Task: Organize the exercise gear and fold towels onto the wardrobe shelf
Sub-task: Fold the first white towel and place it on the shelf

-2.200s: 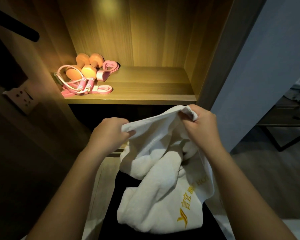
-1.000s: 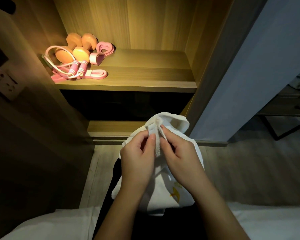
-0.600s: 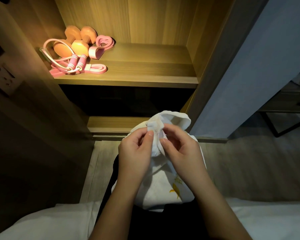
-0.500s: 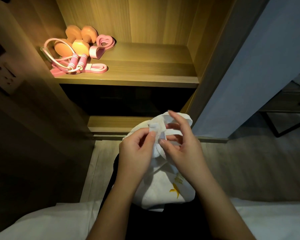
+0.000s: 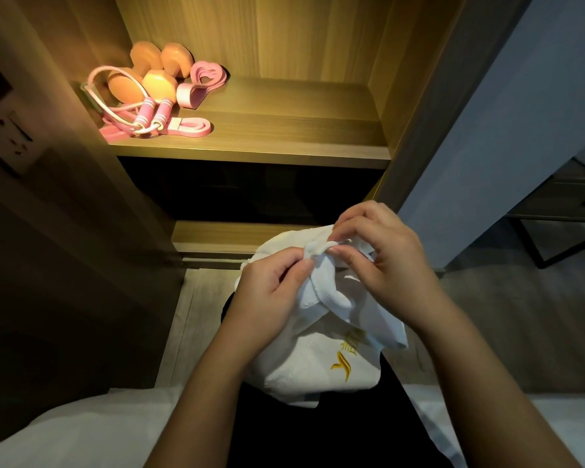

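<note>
While the left hand (image 5: 267, 292) and right hand (image 5: 382, 261) each pinch its bunched upper edge, the white terry towel with gold embroidery (image 5: 318, 363) hangs below them, beneath the lit wooden wardrobe shelf (image 5: 284, 136).

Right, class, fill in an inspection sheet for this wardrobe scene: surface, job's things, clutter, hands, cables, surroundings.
Surface: wooden shelf, lit.
Job's things: dumbbells, rope and bands grouped at the shelf's left; towel bunched, held below the shelf.
Clutter: nothing seen.
Hands: left hand and right hand both pinch the towel's top edge.
Cables: nothing seen.
Surroundings: socket on the left panel; white bedding at the bottom; dark table frame at right.
</note>
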The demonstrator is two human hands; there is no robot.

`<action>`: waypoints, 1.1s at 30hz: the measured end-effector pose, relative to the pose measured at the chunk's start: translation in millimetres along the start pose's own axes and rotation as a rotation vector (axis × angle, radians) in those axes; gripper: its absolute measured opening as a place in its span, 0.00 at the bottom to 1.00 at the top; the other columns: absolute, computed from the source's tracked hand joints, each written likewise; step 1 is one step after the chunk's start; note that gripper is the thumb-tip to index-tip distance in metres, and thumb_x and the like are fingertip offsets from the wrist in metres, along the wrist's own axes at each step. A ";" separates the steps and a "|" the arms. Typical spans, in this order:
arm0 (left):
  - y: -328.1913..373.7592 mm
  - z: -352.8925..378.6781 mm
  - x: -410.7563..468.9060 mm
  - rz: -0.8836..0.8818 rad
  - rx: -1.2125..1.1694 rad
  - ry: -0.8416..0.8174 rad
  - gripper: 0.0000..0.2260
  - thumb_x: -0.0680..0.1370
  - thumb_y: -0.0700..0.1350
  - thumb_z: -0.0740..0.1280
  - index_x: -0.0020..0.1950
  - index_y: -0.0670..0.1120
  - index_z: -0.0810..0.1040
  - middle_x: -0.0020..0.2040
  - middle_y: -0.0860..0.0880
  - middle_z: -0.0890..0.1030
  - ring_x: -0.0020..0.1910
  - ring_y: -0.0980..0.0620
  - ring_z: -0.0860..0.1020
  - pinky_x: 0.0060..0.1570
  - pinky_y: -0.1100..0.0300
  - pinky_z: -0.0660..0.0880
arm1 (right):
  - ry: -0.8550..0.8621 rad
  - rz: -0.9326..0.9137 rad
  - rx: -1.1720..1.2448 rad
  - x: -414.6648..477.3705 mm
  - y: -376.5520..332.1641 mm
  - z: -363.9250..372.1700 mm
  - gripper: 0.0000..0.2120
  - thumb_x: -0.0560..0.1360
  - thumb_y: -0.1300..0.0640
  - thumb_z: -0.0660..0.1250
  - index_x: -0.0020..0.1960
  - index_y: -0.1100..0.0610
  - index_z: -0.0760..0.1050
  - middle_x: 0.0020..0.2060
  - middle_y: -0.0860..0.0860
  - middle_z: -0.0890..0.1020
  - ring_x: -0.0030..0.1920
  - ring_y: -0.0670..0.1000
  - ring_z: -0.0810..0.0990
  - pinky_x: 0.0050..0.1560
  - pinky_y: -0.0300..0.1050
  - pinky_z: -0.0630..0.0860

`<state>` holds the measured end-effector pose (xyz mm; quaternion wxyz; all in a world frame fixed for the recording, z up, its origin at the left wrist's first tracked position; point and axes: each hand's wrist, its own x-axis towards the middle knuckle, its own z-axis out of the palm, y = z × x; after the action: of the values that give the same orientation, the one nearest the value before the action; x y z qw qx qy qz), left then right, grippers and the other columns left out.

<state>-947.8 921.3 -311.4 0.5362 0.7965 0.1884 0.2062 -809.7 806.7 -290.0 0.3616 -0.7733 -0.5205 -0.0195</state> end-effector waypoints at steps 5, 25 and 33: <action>7.9 -1.1 1.7 0.046 -0.024 0.094 0.11 0.81 0.43 0.60 0.44 0.55 0.78 0.34 0.61 0.77 0.34 0.61 0.73 0.35 0.71 0.67 | -0.076 -0.061 -0.039 -1.0 0.6 -5.3 0.06 0.79 0.48 0.59 0.49 0.49 0.71 0.45 0.41 0.72 0.45 0.42 0.71 0.54 0.37 0.63; 11.3 29.1 -5.8 0.096 0.029 0.362 0.09 0.82 0.45 0.61 0.50 0.50 0.81 0.36 0.51 0.79 0.33 0.49 0.76 0.30 0.58 0.72 | -0.070 0.146 0.103 -10.7 -10.3 7.1 0.07 0.81 0.51 0.58 0.48 0.53 0.70 0.39 0.42 0.75 0.43 0.44 0.72 0.44 0.36 0.65; 10.1 25.7 -2.9 0.156 0.050 0.290 0.08 0.81 0.45 0.62 0.53 0.48 0.81 0.40 0.54 0.81 0.39 0.53 0.79 0.36 0.55 0.76 | 0.085 0.235 0.212 -13.1 -16.4 16.5 0.05 0.81 0.56 0.60 0.49 0.56 0.72 0.38 0.45 0.76 0.40 0.48 0.75 0.41 0.51 0.73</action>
<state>-935.9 896.3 -311.0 0.4658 0.7838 0.2064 0.3551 -834.9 809.2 -298.7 0.4628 -0.7847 -0.4099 0.0452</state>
